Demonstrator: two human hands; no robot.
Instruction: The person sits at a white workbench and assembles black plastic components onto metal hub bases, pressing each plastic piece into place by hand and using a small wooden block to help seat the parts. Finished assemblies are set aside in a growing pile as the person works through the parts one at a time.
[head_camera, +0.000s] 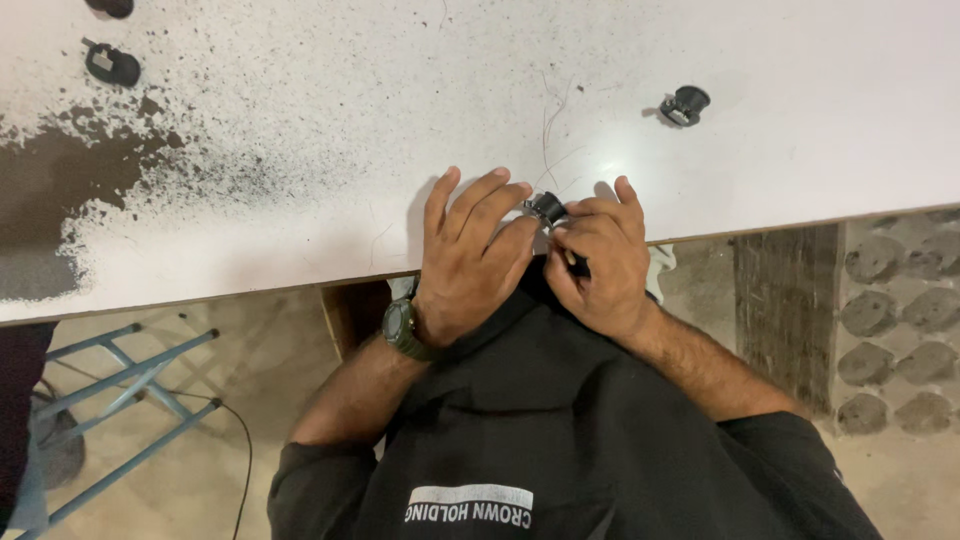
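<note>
We see only the top of the small black part (547, 207); the left hand (470, 262) and right hand (598, 262) cover the rest, so its shape stays unclear. A black piece (111, 6) is cut by the top edge, and the blue metal frame (120, 400) by the left and bottom edges.
</note>
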